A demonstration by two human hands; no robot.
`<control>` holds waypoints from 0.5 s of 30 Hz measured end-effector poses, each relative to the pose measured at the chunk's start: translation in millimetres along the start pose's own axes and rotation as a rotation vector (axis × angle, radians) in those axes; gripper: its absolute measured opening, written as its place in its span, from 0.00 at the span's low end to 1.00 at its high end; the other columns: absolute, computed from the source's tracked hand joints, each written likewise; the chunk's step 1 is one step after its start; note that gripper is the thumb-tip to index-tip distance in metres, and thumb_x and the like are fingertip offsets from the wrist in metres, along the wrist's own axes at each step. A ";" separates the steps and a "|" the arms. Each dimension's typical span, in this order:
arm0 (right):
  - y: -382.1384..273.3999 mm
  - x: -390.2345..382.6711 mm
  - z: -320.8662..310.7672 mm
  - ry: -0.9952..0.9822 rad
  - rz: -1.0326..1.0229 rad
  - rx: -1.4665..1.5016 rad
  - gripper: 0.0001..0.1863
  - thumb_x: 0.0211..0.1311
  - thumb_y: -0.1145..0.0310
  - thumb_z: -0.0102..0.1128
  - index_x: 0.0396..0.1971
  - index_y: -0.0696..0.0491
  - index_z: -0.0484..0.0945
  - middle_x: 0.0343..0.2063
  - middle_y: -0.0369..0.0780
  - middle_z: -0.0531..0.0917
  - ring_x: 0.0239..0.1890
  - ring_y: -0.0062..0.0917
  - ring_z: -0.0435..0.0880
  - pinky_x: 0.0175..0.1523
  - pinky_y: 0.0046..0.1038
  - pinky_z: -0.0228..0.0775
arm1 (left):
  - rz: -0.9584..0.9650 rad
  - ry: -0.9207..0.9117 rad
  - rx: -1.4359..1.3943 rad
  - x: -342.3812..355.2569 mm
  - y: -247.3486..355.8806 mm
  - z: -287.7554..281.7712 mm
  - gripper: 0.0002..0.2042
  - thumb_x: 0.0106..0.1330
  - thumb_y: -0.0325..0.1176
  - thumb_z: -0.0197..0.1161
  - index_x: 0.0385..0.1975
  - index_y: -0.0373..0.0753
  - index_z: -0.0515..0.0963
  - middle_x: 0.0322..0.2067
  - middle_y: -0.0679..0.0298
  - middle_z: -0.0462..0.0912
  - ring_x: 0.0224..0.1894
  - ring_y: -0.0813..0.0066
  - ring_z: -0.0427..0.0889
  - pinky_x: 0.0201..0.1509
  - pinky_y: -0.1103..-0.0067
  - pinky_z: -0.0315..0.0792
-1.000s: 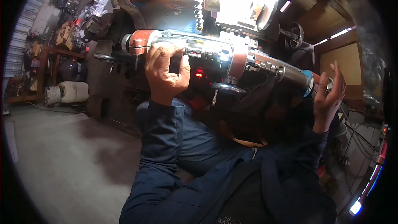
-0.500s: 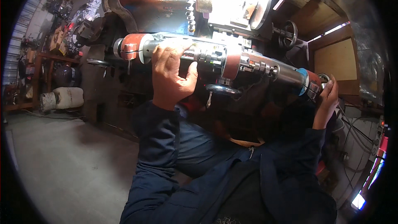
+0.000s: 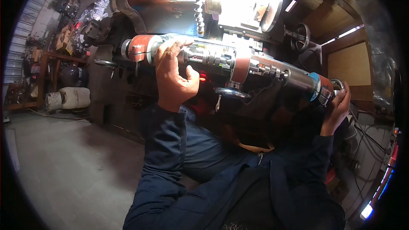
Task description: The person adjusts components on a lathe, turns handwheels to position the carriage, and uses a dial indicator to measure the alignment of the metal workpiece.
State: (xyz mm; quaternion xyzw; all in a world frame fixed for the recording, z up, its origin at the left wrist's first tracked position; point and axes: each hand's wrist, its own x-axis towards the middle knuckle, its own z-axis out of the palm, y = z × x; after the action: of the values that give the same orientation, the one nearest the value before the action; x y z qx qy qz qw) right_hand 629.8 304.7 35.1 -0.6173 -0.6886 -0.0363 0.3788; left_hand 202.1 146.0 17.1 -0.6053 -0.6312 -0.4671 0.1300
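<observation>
A long horizontal machine assembly of metal cylinders crosses in front of me, carried by a red-brown left bracket [image 3: 142, 48], a middle bracket [image 3: 241, 66] and a right bracket [image 3: 324, 88]. My left hand [image 3: 175, 74] reaches over its left part, fingers spread across the top and thumb held apart below, and it looks open. To the right of that hand lies a bright stepped metal spindle [image 3: 206, 57]. At the far right end, my right hand [image 3: 338, 107] curls around a small metal handwheel [image 3: 337, 84], partly hidden by the fingers.
Below the middle bracket sits another handwheel [image 3: 232, 94] with a crank handle. Behind are a flexible segmented hose [image 3: 199, 13], a brightly lit machine table [image 3: 238, 15] and a wheel [image 3: 302, 37]. A white cylinder tank [image 3: 75, 98] lies left, near stacked metal parts [image 3: 91, 23].
The whole view has shifted slightly. My left fingers have drawn back a little leftward along the assembly, and the thumb has dropped away from it. My right hand stays at its handwheel.
</observation>
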 end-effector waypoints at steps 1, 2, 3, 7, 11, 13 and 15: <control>1.1 0.0 0.9 0.001 0.008 0.006 0.20 0.78 0.61 0.44 0.57 0.58 0.77 0.50 0.52 0.83 0.51 0.43 0.84 0.54 0.38 0.76 | 0.002 0.006 0.003 -0.2 -0.3 0.3 0.30 0.43 0.20 0.59 0.54 0.32 0.73 0.48 0.53 0.81 0.55 0.48 0.76 0.65 0.59 0.65; 1.7 0.1 1.5 0.002 0.016 0.011 0.20 0.78 0.61 0.44 0.57 0.58 0.77 0.50 0.52 0.83 0.51 0.43 0.84 0.54 0.38 0.76 | 0.003 0.005 0.002 0.7 0.6 0.0 0.30 0.43 0.20 0.59 0.54 0.32 0.73 0.48 0.53 0.81 0.55 0.48 0.76 0.65 0.59 0.65; 0.2 0.3 1.5 0.002 0.017 0.009 0.20 0.78 0.61 0.44 0.57 0.58 0.77 0.50 0.52 0.83 0.51 0.43 0.84 0.54 0.38 0.76 | 0.006 -0.017 0.006 1.6 2.3 -0.9 0.30 0.44 0.20 0.60 0.54 0.33 0.73 0.48 0.53 0.81 0.54 0.48 0.77 0.65 0.60 0.66; -6.4 1.0 0.5 -0.014 0.040 0.003 0.21 0.78 0.60 0.43 0.57 0.58 0.77 0.50 0.51 0.84 0.51 0.41 0.84 0.55 0.36 0.75 | 0.005 -0.106 -0.033 1.1 7.0 0.3 0.28 0.45 0.21 0.61 0.53 0.34 0.74 0.46 0.52 0.81 0.52 0.47 0.78 0.61 0.61 0.69; -1.5 1.0 1.0 -0.020 0.041 0.009 0.21 0.78 0.60 0.44 0.57 0.57 0.77 0.50 0.51 0.84 0.52 0.41 0.84 0.55 0.36 0.75 | 0.067 -0.107 -0.038 3.5 10.7 4.7 0.27 0.45 0.20 0.62 0.52 0.35 0.75 0.45 0.53 0.81 0.49 0.47 0.78 0.60 0.61 0.70; -4.8 1.8 -2.0 -0.021 0.043 0.002 0.20 0.77 0.61 0.44 0.56 0.57 0.77 0.49 0.50 0.84 0.51 0.42 0.84 0.54 0.37 0.75 | 0.039 -0.085 -0.063 4.1 12.0 7.2 0.27 0.46 0.20 0.62 0.53 0.35 0.75 0.46 0.53 0.81 0.49 0.47 0.78 0.59 0.61 0.70; -5.6 3.0 -4.1 -0.018 0.045 -0.013 0.19 0.77 0.62 0.45 0.56 0.58 0.78 0.49 0.50 0.84 0.51 0.43 0.84 0.54 0.37 0.75 | 0.026 -0.077 -0.071 4.3 12.9 7.2 0.28 0.46 0.20 0.62 0.53 0.35 0.74 0.46 0.53 0.81 0.50 0.47 0.78 0.59 0.61 0.70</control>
State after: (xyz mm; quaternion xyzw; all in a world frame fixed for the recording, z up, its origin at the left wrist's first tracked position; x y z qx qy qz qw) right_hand 627.0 303.7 42.0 -0.6352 -0.6778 -0.0265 0.3693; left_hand 215.4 151.9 22.1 -0.6353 -0.6110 -0.4638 0.0900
